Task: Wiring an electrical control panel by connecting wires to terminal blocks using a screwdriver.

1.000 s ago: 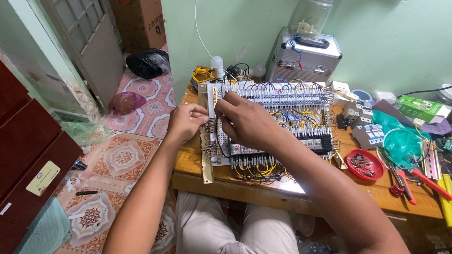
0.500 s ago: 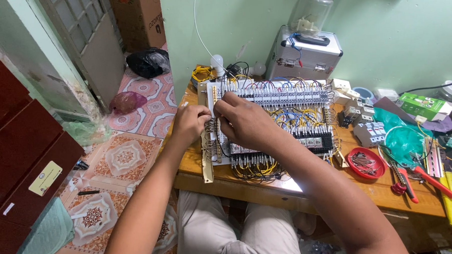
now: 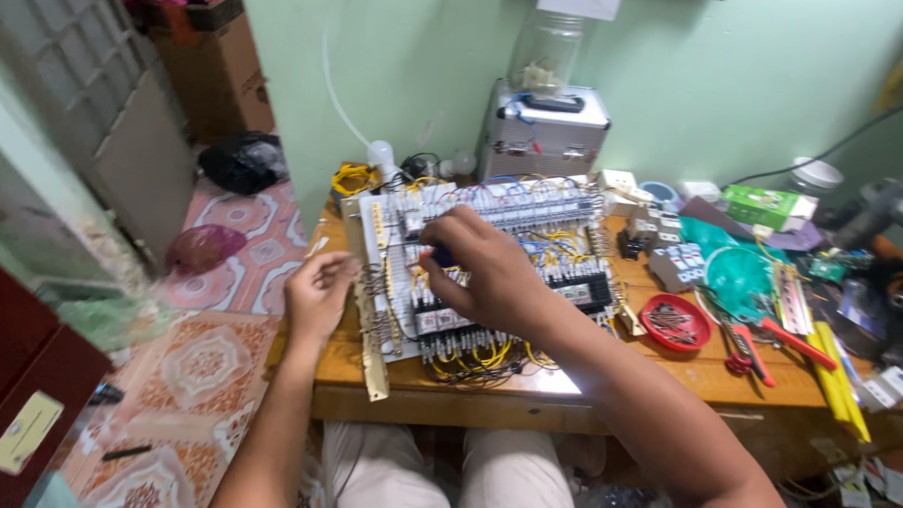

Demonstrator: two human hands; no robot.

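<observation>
Pulled left hand (image 3: 320, 294) off wiring panel (image 3: 492, 273), now just beside its left edge.
Fingers curled loosely, holding nothing visible; right hand (image 3: 482, 273) over panel centre on table (image 3: 696, 376), pinching blue-handled tool (image 3: 440, 255).

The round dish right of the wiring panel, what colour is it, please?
Red dish, clearest in the head view.

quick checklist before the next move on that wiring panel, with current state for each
1. Right hand has a grip on the blue-handled tool: ok.
2. Tool tip seated on a terminal: cannot tell, hidden by the fingers.
3. Left hand steadying the wiring panel: not ok, it is at the left edge with no clear grip.
4. Panel fully on the wooden table: ok.
5. Red-handled pliers lie clear of the panel: ok.
</observation>
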